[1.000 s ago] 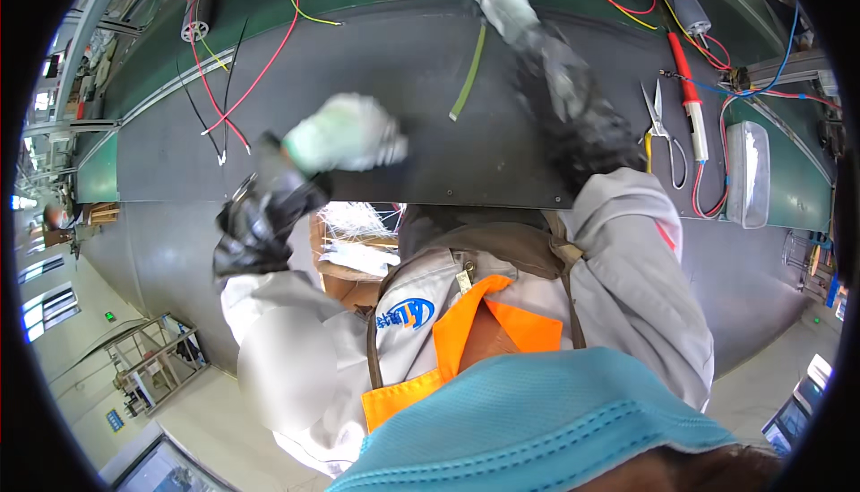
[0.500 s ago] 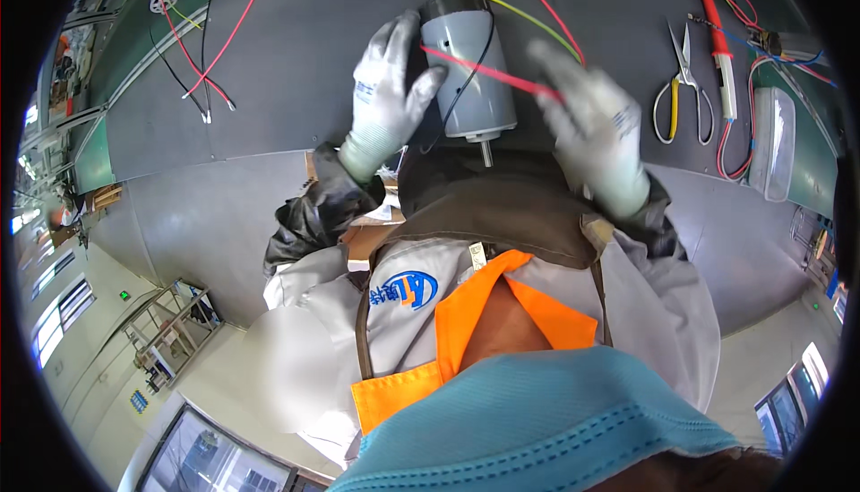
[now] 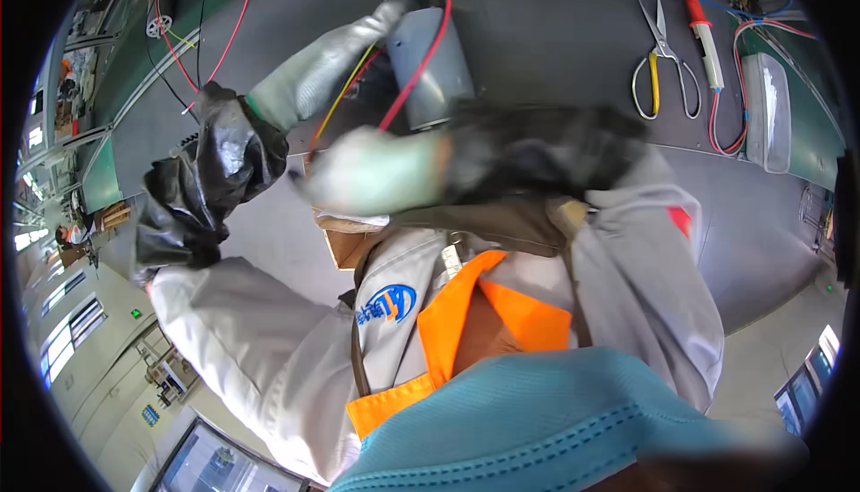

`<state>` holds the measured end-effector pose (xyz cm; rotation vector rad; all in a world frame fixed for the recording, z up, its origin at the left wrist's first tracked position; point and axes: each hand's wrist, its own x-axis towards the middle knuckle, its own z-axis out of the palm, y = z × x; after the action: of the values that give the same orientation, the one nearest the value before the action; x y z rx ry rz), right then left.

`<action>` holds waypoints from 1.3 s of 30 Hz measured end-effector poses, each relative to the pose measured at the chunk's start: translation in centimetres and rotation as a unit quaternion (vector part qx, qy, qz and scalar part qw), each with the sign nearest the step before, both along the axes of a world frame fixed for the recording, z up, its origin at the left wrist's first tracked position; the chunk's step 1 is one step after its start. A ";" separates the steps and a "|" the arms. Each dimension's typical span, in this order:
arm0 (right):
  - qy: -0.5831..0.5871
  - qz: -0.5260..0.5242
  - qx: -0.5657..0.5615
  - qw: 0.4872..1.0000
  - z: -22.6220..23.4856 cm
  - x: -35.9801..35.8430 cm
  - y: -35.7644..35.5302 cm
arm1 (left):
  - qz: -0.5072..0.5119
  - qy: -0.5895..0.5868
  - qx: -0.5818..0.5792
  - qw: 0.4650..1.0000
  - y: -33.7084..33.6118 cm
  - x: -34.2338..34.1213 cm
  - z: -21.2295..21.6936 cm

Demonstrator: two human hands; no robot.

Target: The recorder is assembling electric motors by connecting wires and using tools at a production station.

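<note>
The grey motor (image 3: 428, 66) is touched at its far end by the left hand (image 3: 369, 33). The right hand (image 3: 363, 174) is blurred, nearer. Whether either's fingers are clamped cannot be told.

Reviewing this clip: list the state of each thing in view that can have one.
Large grey motor: near end partly hidden.
Left hand: gloved, at the motor's far end; exact grip unclear.
Right hand: gloved, blurred; grip unclear.
Red lead: crossing in front of the motor.
Scissors: lying unheld, blades slightly parted.
Red-and-white tool: lying unheld; power state unclear.
Small motor: unheld, leads loose.
</note>
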<state>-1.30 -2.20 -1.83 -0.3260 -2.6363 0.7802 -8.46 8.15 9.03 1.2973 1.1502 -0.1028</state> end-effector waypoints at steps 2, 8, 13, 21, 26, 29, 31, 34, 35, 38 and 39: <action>0.124 -0.027 0.220 0.967 -1.0 -6.4 -0.9 | -0.040 -0.064 0.112 0.991 0.0 -0.3 -5.0; 0.162 0.064 0.135 0.975 0.4 -1.0 2.4 | 0.066 -0.083 0.070 0.992 -2.9 -0.3 -0.8; 0.289 -0.074 0.035 0.954 4.2 19.6 2.8 | 0.034 0.034 0.174 0.983 -0.2 -4.2 -4.2; -0.165 -0.895 0.122 0.396 10.9 57.7 -8.9 | -0.088 -0.056 0.322 0.941 1.6 -3.4 -7.4; -0.261 -0.873 0.069 0.406 2.8 68.0 -7.2 | -0.221 -0.027 0.395 0.891 0.3 -1.9 -5.0; -0.249 -0.867 0.067 0.427 4.3 64.1 -7.6 | -0.245 -0.012 0.338 0.909 0.3 -1.2 -4.1; -0.252 -0.877 0.010 0.410 3.7 65.3 -8.3 | -0.256 -0.001 0.309 0.916 0.4 0.0 -3.7; -0.235 -0.877 -0.030 0.419 1.0 68.3 -9.1 | -0.277 0.018 0.251 0.927 1.1 1.5 -2.4; -0.232 -0.875 -0.007 0.426 0.4 68.6 -9.3 | -0.281 0.026 0.222 0.933 1.2 1.8 -2.2; -0.185 -0.862 0.006 0.471 -0.2 68.3 -9.2 | -0.237 0.019 0.171 0.956 1.0 1.9 -2.3; -0.143 -0.851 -0.003 0.505 0.0 67.9 -9.2 | -0.216 0.014 0.157 0.964 0.6 2.0 -2.0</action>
<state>66.61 -11.37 -1.79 -2.5093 -1.1193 -0.0885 -6.44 8.73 7.03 1.8225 0.9132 -0.2679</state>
